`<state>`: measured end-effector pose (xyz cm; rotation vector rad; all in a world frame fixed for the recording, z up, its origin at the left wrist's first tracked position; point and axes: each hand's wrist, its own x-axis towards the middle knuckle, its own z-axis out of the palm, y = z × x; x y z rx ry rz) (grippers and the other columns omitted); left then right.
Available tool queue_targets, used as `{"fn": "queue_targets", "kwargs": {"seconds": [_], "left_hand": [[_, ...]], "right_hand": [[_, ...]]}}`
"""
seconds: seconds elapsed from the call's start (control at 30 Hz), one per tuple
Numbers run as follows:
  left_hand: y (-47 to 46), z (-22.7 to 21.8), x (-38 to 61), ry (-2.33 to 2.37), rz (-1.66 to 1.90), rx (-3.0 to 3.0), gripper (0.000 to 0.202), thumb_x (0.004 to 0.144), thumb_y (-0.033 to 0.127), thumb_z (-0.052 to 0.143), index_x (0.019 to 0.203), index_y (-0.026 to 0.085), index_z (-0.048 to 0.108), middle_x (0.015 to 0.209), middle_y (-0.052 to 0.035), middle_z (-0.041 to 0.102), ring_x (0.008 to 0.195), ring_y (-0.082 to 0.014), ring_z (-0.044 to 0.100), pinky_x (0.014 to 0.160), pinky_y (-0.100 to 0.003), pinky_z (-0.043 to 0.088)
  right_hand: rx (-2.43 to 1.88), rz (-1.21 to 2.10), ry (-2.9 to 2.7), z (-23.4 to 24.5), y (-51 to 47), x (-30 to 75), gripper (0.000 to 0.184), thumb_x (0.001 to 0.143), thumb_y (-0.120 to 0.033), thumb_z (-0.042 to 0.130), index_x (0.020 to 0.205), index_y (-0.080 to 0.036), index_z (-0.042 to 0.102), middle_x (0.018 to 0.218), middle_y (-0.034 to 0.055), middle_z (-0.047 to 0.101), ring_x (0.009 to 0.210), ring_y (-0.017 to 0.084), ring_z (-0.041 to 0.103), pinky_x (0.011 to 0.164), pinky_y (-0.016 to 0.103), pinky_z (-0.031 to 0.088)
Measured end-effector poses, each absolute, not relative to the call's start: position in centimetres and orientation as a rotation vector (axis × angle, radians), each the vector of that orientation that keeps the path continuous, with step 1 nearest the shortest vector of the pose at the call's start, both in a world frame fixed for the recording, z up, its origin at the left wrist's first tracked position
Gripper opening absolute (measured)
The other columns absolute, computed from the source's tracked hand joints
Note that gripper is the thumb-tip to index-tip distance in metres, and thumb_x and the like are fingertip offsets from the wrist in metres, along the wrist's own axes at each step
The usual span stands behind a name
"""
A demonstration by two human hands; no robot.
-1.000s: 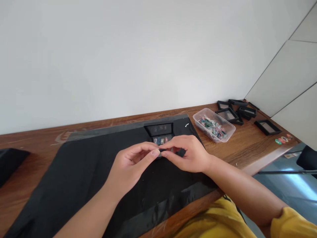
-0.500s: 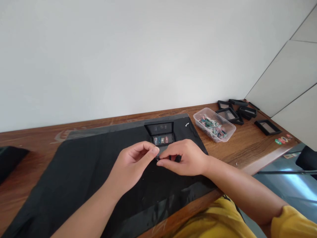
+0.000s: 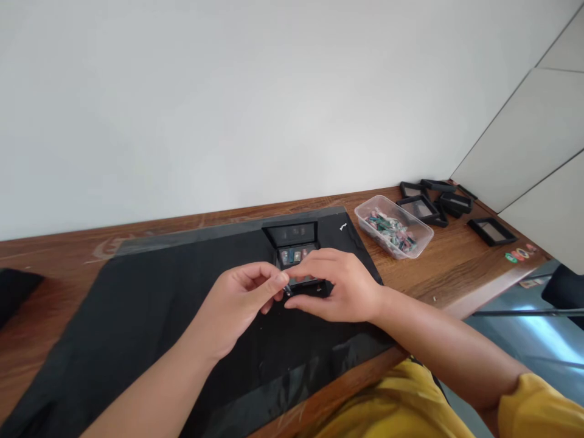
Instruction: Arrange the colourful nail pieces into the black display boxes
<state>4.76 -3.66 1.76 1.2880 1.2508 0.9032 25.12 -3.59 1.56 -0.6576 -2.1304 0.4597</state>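
A small black display case [image 3: 296, 252] lies open on the black mat [image 3: 150, 310], its lid tipped up at the back and a row of coloured pieces inside. My left hand [image 3: 239, 304] sits just left of the case front, thumb and forefinger pinched on a tiny piece I cannot make out. My right hand [image 3: 340, 286] covers the case's front right corner, fingers curled round its edge and meeting the left fingertips.
A clear plastic tub [image 3: 393, 227] of small coloured pieces stands right of the mat. Several empty black cases [image 3: 433, 204] lie behind it, one more [image 3: 491, 230] further right. A few coloured pieces [image 3: 517, 254] sit near the wooden desk's right edge [image 3: 479, 292]. A dark object [image 3: 16, 292] lies far left.
Both hands stayed together at the front of the case, shifting slightly. My right hand has moved forward over the case's front corner.
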Motion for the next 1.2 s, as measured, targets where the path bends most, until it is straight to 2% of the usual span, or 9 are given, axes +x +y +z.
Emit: {"fn": "queue_targets", "kwargs": {"seconds": [0.27, 0.43, 0.53, 0.63, 0.73, 0.9, 1.0, 1.1, 1.2], "left_hand": [[-3.9, 2.23, 4.97, 1.248, 0.903, 1.305, 0.044, 0.061, 0.062, 0.083, 0.052, 0.023, 0.065, 0.049, 0.0008, 0.059, 0.049, -0.012, 0.051, 0.049, -0.023, 0.045], [-3.83, 2.1, 4.89, 1.239, 0.887, 1.297, 0.049, 0.061, 0.069, 0.083, 0.055, 0.023, 0.07, 0.061, -0.0035, 0.07, 0.06, -0.0172, 0.063, 0.06, -0.029, 0.055], [-3.77, 1.91, 4.88, 1.223, 0.896, 1.277, 0.05, 0.062, 0.072, 0.083, 0.057, 0.023, 0.072, 0.065, -0.0048, 0.074, 0.065, -0.0195, 0.068, 0.065, -0.031, 0.058], [-3.88, 2.11, 4.94, 1.151, 0.96, 1.22, 0.056, 0.063, 0.077, 0.081, 0.058, 0.022, 0.073, 0.066, -0.006, 0.074, 0.066, -0.0204, 0.068, 0.067, -0.033, 0.06], [-4.12, 2.45, 4.93, 1.013, 0.997, 1.171, 0.059, 0.066, 0.08, 0.079, 0.063, 0.021, 0.078, 0.07, -0.0081, 0.076, 0.068, -0.0214, 0.069, 0.068, -0.035, 0.062], [-4.27, 2.17, 4.63, 0.968, 0.993, 1.207, 0.038, 0.069, 0.061, 0.089, 0.067, 0.024, 0.081, 0.071, -0.0047, 0.076, 0.07, -0.0178, 0.067, 0.067, -0.028, 0.058], [-4.15, 1.8, 4.54, 0.963, 0.977, 1.18, 0.026, 0.068, 0.05, 0.092, 0.069, 0.026, 0.081, 0.071, -0.0022, 0.075, 0.071, -0.0169, 0.068, 0.067, -0.026, 0.059], [-4.06, 1.64, 4.55, 0.988, 0.956, 1.194, 0.021, 0.07, 0.045, 0.09, 0.071, 0.026, 0.082, 0.072, -0.0017, 0.075, 0.069, -0.0159, 0.068, 0.064, -0.025, 0.059], [-4.02, 1.67, 4.63, 1.028, 0.935, 1.245, 0.022, 0.071, 0.045, 0.088, 0.069, 0.025, 0.08, 0.069, -0.0019, 0.074, 0.066, -0.0151, 0.067, 0.062, -0.023, 0.058]], "right_hand": [[-0.644, 0.422, -2.136, 1.49, -3.45, 25.0, 0.028, 0.099, -0.045, 0.071, 0.104, -0.018, 0.076, 0.089, 0.0045, 0.078, 0.083, 0.015, 0.072, 0.081, 0.026, 0.057], [-0.606, 0.497, -2.133, 1.75, -3.47, 24.98, 0.024, 0.099, -0.041, 0.072, 0.101, -0.017, 0.074, 0.088, 0.0035, 0.079, 0.084, 0.014, 0.073, 0.086, 0.028, 0.056], [-0.667, 0.589, -2.154, 1.92, -3.39, 25.06, 0.025, 0.097, -0.044, 0.074, 0.106, -0.02, 0.073, 0.091, 0.0029, 0.08, 0.086, 0.015, 0.073, 0.089, 0.031, 0.056], [-0.696, 0.667, -2.1, 2.05, -3.37, 25.11, 0.029, 0.095, -0.044, 0.076, 0.11, -0.02, 0.072, 0.093, 0.0043, 0.079, 0.088, 0.016, 0.073, 0.085, 0.031, 0.057], [-0.717, 0.748, -2.033, 2.17, -3.46, 25.07, 0.023, 0.097, -0.04, 0.073, 0.103, -0.019, 0.072, 0.092, 0.0052, 0.078, 0.085, 0.016, 0.071, 0.077, 0.028, 0.057], [-0.69, 0.785, -1.969, 2.34, -3.65, 24.96, 0.017, 0.098, -0.034, 0.071, 0.095, -0.017, 0.071, 0.086, 0.0045, 0.077, 0.079, 0.013, 0.07, 0.072, 0.025, 0.055], [-0.708, 0.77, -1.959, 2.28, -3.66, 24.93, 0.014, 0.097, -0.031, 0.072, 0.095, -0.017, 0.073, 0.087, 0.0043, 0.077, 0.08, 0.013, 0.069, 0.072, 0.025, 0.055], [-0.776, 0.761, -1.952, 2.09, -3.65, 24.97, 0.015, 0.097, -0.032, 0.071, 0.094, -0.018, 0.074, 0.086, 0.0039, 0.076, 0.078, 0.014, 0.069, 0.072, 0.026, 0.055], [-0.835, 0.687, -1.956, 1.91, -3.62, 25.04, 0.019, 0.094, -0.036, 0.075, 0.102, -0.019, 0.076, 0.088, 0.0043, 0.077, 0.079, 0.015, 0.069, 0.075, 0.028, 0.056]]}}
